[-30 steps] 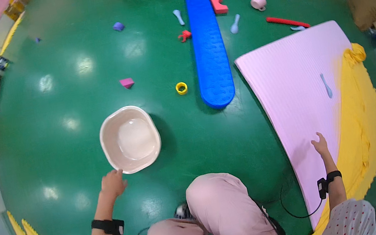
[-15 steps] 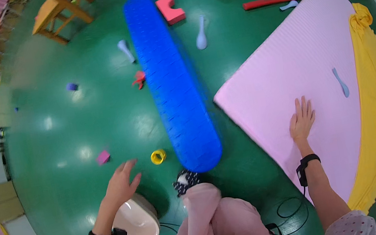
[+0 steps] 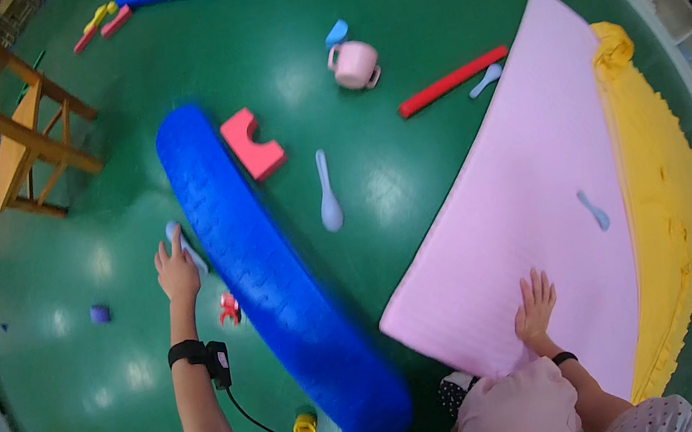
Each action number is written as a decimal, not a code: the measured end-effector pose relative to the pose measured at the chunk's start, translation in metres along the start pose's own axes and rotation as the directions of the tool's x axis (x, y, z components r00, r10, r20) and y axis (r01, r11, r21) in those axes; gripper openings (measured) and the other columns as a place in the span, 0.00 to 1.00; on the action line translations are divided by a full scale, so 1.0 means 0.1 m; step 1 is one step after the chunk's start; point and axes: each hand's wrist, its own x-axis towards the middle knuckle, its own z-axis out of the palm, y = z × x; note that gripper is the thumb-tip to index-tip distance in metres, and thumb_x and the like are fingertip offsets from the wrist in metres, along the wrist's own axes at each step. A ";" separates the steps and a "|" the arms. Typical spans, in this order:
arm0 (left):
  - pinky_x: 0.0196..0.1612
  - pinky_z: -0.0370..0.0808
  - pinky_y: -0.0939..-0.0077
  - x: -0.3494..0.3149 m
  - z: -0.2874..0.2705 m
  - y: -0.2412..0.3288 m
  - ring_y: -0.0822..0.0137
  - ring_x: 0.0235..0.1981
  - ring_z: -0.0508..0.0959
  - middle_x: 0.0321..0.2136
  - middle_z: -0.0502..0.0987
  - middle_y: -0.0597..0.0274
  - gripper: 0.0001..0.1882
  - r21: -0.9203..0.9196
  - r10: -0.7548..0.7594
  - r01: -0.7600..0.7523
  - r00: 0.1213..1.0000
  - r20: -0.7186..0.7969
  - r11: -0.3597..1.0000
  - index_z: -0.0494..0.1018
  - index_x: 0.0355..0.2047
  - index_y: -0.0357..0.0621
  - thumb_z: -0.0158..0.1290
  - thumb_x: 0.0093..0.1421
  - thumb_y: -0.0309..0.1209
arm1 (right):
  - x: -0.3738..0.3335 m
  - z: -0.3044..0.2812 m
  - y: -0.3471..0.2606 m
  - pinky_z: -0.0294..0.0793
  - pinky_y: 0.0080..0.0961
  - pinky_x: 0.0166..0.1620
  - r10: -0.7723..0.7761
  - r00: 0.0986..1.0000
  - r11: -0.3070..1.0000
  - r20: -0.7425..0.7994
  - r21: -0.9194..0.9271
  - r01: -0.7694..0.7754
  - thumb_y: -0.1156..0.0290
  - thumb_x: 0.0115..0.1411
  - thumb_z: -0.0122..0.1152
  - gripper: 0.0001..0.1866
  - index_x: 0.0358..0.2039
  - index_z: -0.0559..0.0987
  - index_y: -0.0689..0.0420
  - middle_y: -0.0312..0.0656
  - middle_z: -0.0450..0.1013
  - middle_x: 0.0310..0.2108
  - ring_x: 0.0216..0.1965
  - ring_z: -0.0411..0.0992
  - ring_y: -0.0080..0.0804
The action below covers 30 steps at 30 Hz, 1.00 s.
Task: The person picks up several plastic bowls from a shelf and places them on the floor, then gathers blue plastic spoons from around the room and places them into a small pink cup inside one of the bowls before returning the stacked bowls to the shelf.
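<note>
My left hand [image 3: 176, 272] stretches far out over the green floor, its fingers apart. Its fingertips lie over a light blue spoon [image 3: 195, 255] beside the long blue plank [image 3: 276, 293]; whether they touch it I cannot tell. A small red toy [image 3: 229, 309] is on the floor just nearer to me. On the pink mat [image 3: 494, 217], my right hand [image 3: 535, 312] rests flat with fingers spread. Another light blue spoon [image 3: 593, 211] lies on that mat, farther off to the right. A third light blue spoon [image 3: 329, 200] is on the floor between plank and mat.
A wooden chair [image 3: 37, 141] stands at the far left. Beyond the plank lie a red foam block [image 3: 252, 145], a pink two-handled cup [image 3: 354, 64] and a red stick [image 3: 452, 82]. A yellow ring [image 3: 305, 426] sits near my legs; yellow cloth [image 3: 656, 189] borders the mat.
My left hand has moved forward from near the white tub to the spoon beside the plank. My right hand stays on the mat, nearer its close edge. The view has shifted forward.
</note>
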 end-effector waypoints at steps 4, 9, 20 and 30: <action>0.43 0.66 0.60 -0.19 0.42 0.17 0.45 0.46 0.64 0.46 0.64 0.45 0.20 -0.283 0.000 0.010 0.999 0.036 0.959 0.61 0.47 0.45 0.46 0.53 0.31 | -0.08 0.03 0.12 0.37 0.53 0.57 0.090 0.985 0.993 0.147 -0.094 -0.077 0.69 0.46 0.43 0.30 0.54 0.60 0.53 0.49 0.49 0.59 0.60 0.43 0.53; 0.36 0.66 0.58 -0.50 0.48 -0.01 0.45 0.34 0.69 0.33 0.68 0.42 0.13 -0.423 -0.062 0.060 0.998 0.009 0.904 0.59 0.35 0.37 0.45 0.48 0.22 | 0.63 -0.06 0.01 0.56 0.42 0.32 -0.082 0.986 0.986 -0.148 0.130 0.101 0.76 0.43 0.47 0.05 0.24 0.66 0.58 0.49 0.59 0.27 0.30 0.58 0.46; 0.15 0.53 0.87 -0.78 -0.81 0.65 0.80 0.13 0.57 0.14 0.57 0.73 0.11 -0.810 0.197 0.476 0.879 0.434 -0.343 0.64 0.36 0.42 0.43 0.51 0.24 | 2.99 0.49 -2.73 0.71 0.36 0.35 -0.222 0.950 0.943 0.221 0.295 0.152 0.62 0.45 0.61 0.27 0.41 0.63 0.64 0.53 0.68 0.34 0.32 0.71 0.46; 0.53 0.60 0.62 -1.02 -0.49 1.60 0.61 0.51 0.64 0.49 0.64 0.52 0.27 -0.385 0.467 0.594 0.800 0.377 -0.706 0.53 0.54 0.47 0.36 0.60 0.49 | 2.23 -0.01 -3.18 0.67 0.31 0.38 -0.575 0.806 0.425 -0.138 0.792 0.439 0.74 0.45 0.57 0.09 0.25 0.67 0.59 0.46 0.65 0.33 0.36 0.66 0.40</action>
